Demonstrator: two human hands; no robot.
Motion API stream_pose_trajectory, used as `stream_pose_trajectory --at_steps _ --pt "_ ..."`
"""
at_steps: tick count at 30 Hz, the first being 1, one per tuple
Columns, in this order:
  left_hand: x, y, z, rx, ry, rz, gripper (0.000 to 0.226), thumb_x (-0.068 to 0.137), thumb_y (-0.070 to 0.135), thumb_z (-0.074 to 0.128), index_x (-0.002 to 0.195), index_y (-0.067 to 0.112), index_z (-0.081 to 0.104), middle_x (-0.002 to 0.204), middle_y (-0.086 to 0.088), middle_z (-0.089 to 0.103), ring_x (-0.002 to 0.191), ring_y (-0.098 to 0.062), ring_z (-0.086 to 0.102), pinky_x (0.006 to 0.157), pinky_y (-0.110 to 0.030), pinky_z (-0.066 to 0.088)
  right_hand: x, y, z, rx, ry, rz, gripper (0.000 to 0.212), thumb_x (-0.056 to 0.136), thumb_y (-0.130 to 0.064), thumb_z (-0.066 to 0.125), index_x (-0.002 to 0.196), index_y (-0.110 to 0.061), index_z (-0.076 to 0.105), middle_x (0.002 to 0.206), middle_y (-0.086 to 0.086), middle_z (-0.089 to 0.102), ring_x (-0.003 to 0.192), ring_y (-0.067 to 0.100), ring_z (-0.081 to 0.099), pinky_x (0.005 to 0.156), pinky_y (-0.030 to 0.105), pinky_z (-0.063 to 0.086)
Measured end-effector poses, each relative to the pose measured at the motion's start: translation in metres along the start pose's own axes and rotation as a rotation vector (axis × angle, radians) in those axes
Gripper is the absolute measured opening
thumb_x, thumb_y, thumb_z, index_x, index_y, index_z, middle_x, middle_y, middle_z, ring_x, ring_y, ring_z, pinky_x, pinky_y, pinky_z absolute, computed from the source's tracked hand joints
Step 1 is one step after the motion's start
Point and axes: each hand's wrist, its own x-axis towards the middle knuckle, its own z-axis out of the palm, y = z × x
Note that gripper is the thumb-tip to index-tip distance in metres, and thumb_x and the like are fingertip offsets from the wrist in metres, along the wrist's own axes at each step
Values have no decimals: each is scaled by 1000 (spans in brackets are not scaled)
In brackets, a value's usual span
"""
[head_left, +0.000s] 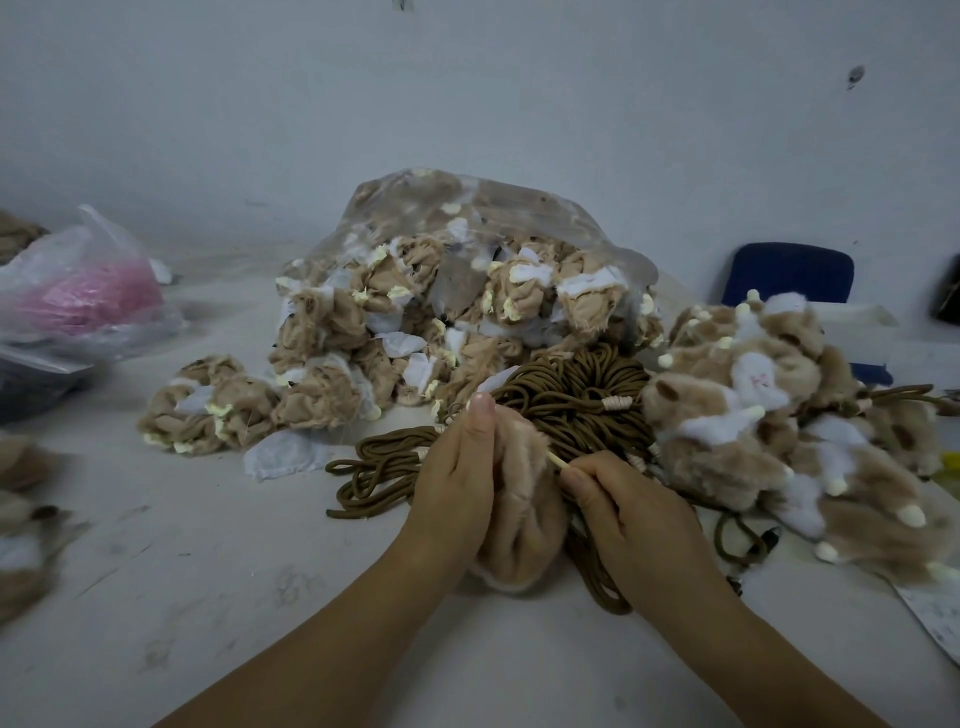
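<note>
The left hand (457, 483) curls round a tan plush skin (524, 501) low over the table (208, 571), just in front of the brown cords (571, 400). The right hand (623, 514) pinches a thin stick (555, 460) poked into it. Pushed too hard, the tip could pierce a seam, or slip out and snag the cords.

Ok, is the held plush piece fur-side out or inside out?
Fur-side out: fuzzy tan pile shows on the plush piece held by the left hand; the right hand pinches a stick.
</note>
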Motion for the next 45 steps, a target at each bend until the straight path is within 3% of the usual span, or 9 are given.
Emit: stream_pose_trajectory --at_steps 5,8,13,20,27,32,36,42,45 --pt "-2 4 -2 -65 26 -25 84 74 83 37 73 1 52 71 -25 55 69 -18 56 67 -29 51 5 4 -9 -102 58 -131 38 97 -41 36 86 -19 65 73 -8 60 64 9 56 54 27 46" --pt "-1 8 -2 -57 -24 -80 103 67 92 34 73 -9 51 70 -31 55 69 -22 56 70 -44 51 6 4 -17 -164 62 -188 41 96 -40 32 84 -18 64 74 -7 60 64 12 58 49 36 48" --pt "-3 10 2 65 -78 1 63 88 70 26 51 30 58 50 9 55 50 0 51 51 -18 42 4 -3 -10 -104 113 -212 40 97 -37 34 87 -16 67 74 -8 63 66 6 57 56 23 46" --pt "-1 3 1 111 -187 54 26 93 57 44 82 39 59 82 13 64 76 -1 60 70 -20 49 4 2 -5 -18 128 -25 40 100 -47 34 92 -22 64 70 -22 52 71 -2 52 59 11 39" --pt "9 -9 -8 457 -254 124 13 95 44 51 108 47 51 110 27 52 110 9 43 87 -9 35 7 12 -17 37 197 28 45 91 -49 31 96 -22 66 78 -15 62 71 5 58 58 36 50" --pt "10 -7 -12 392 -75 245 34 93 16 45 105 47 52 111 21 56 106 3 52 91 -10 38 7 18 -24 -41 153 -74 26 96 -43 39 87 -33 61 68 -21 54 66 3 55 52 14 40" --pt "14 -4 -19 357 67 260 28 100 11 43 113 33 55 112 8 57 107 -6 53 91 -21 43 8 26 -30 -178 143 -118 31 95 -45 37 77 -32 58 58 -14 51 54 7 51 41 16 34" --pt "9 2 -16 529 -108 508 36 94 16 43 121 7 65 130 -2 50 122 -20 46 107 -28 34 6 27 -24 -199 58 -79 28 95 -42 41 75 -33 58 60 -11 53 55 6 51 44 26 40" --pt "7 8 -15 523 -165 505 40 93 23 41 126 14 62 136 0 47 127 -14 41 109 -26 31 4 24 -22 -44 57 10 28 87 -57 31 75 -41 51 63 -10 56 63 8 54 47 23 38"
